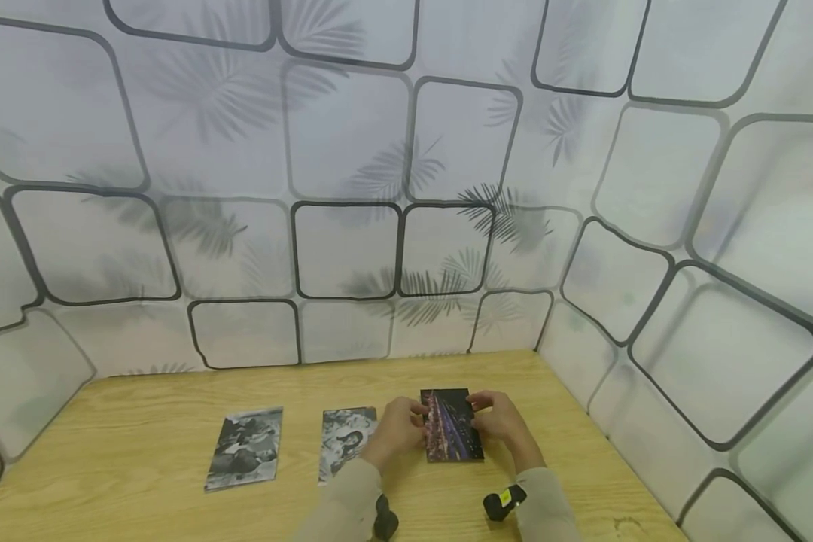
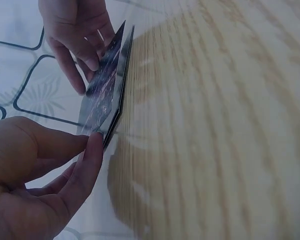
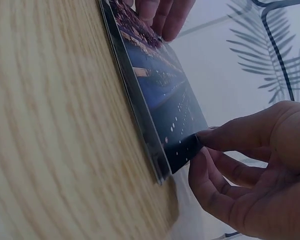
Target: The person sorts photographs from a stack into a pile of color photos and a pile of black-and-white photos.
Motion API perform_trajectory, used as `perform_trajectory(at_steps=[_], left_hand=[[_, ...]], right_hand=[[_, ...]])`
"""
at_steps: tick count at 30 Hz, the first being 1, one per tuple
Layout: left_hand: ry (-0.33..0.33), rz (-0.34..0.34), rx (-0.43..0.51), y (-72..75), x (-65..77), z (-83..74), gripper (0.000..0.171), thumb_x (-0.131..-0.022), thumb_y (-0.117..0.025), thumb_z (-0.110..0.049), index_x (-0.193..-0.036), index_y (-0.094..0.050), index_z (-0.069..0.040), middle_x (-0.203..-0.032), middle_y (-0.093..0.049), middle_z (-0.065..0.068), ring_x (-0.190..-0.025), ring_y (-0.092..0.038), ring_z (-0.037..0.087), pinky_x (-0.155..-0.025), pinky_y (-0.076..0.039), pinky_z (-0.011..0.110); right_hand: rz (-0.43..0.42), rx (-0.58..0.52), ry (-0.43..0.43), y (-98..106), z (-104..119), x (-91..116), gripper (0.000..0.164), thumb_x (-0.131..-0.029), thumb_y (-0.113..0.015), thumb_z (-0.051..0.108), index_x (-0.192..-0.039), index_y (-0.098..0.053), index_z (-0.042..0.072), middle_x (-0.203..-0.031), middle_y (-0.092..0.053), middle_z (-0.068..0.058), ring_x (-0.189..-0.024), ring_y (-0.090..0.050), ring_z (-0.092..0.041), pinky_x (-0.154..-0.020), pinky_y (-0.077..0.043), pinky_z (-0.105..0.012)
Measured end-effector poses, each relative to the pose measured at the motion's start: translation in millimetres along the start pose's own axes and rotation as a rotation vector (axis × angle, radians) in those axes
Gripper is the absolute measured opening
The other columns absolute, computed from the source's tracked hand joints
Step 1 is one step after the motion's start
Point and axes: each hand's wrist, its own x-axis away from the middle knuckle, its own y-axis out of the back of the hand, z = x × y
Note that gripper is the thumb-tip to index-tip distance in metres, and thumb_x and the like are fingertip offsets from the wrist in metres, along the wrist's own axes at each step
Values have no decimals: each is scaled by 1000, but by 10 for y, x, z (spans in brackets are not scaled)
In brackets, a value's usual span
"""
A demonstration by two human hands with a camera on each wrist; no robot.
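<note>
A glossy night-scene photo print (image 1: 452,429), dark with pink and purple light streaks, is between both hands over the wooden table (image 1: 176,391). My left hand (image 1: 400,430) pinches its left edge with thumb and fingers, seen closely in the left wrist view, where the left hand (image 2: 45,170) is at lower left. At the opposite edge, my right hand (image 1: 501,421) grips with the thumb on top; the right wrist view shows this right hand (image 3: 250,165) at a dark corner. Layered edges show beneath the top print (image 3: 155,95), like further prints stacked under it.
Left of the hands lies a black-and-white photo (image 1: 344,440), partly covered by the left forearm. Another black-and-white photo (image 1: 245,449) lies farther left. Patterned fabric walls (image 1: 345,248) rise behind the table and along its sides. Black cameras (image 1: 504,502) are strapped at both wrists.
</note>
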Motion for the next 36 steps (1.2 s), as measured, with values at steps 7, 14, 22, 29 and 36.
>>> perform_trajectory(at_steps=[7,14,22,29,36], left_hand=[[-13,-24,-64,-41,-46,6,35,-79,-67,18,-114,-70,10,-98,-69,20,-79,-60,18,-63,-58,27],[8,-20,-31,-57,-58,-2,34,-82,-68,16,-115,-69,11,-96,-67,19,-78,-58,17,-61,-59,26],[6,-25,-91,-76,-72,-15,36,-81,-70,15,-117,-69,10,-104,-68,21,-83,-59,19,-67,-60,31],[-1,-21,-114,-83,-68,-18,39,-78,-69,17,-117,-68,12,-105,-69,21,-78,-58,17,-65,-59,30],[-20,-29,-135,-88,-70,1,36,-80,-69,16,-116,-68,13,-101,-70,21,-72,-55,15,-58,-51,25]], right_hand=[[-1,8,-7,-13,-6,-7,43,-79,-66,-14,-121,-67,-9,-114,-68,-26,-88,-66,-25,-66,-58,-31],[3,-8,-21,-40,-11,-31,43,-79,-65,-16,-122,-67,-10,-118,-66,-28,-90,-68,-25,-69,-61,-33],[3,35,-12,-64,-46,-61,41,-81,-66,-14,-122,-67,-8,-121,-66,-28,-98,-69,-31,-76,-62,-37],[0,29,-19,-80,-35,-46,37,-83,-66,-14,-120,-67,-9,-120,-66,-28,-99,-69,-32,-79,-64,-39],[6,36,-13,-75,-5,-27,36,-85,-67,-11,-121,-67,-9,-121,-66,-29,-100,-69,-33,-77,-64,-40]])
